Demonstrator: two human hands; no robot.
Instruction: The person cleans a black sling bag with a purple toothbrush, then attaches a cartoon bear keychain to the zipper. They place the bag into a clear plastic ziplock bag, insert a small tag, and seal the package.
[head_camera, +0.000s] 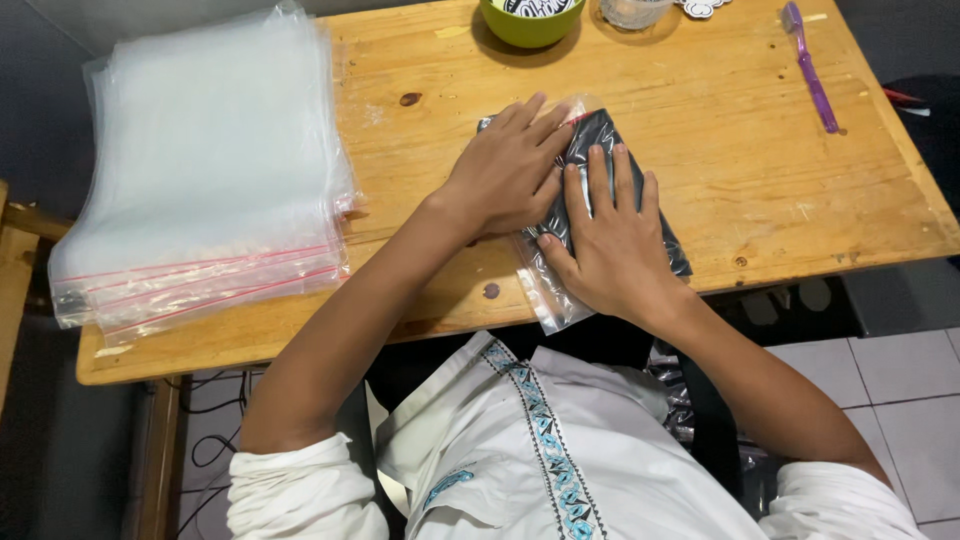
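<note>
Left hand: fingers extended, close together and flat, pressing down on the upper left part of a clear plastic bag that contains a dark folded item. Nothing is gripped; the palm lies open on the bag. Right hand: fingers spread slightly and laid flat on the lower right part of the same bag, thumb pointing toward the left hand. The two hands touch or nearly touch at the middle of the bag. Together they cover most of the dark item, so its kind cannot be told with certainty; it may be folded cloth.

The bag lies near the front edge of the wooden desk, its lower corner just reaching that edge.

Surroundings: a thick stack of empty clear bags with red seal strips lies at the left end of the desk, well apart from the hands. At the far edge stand a green bowl and a clear container. A purple toothbrush lies toward the right corner.
</note>
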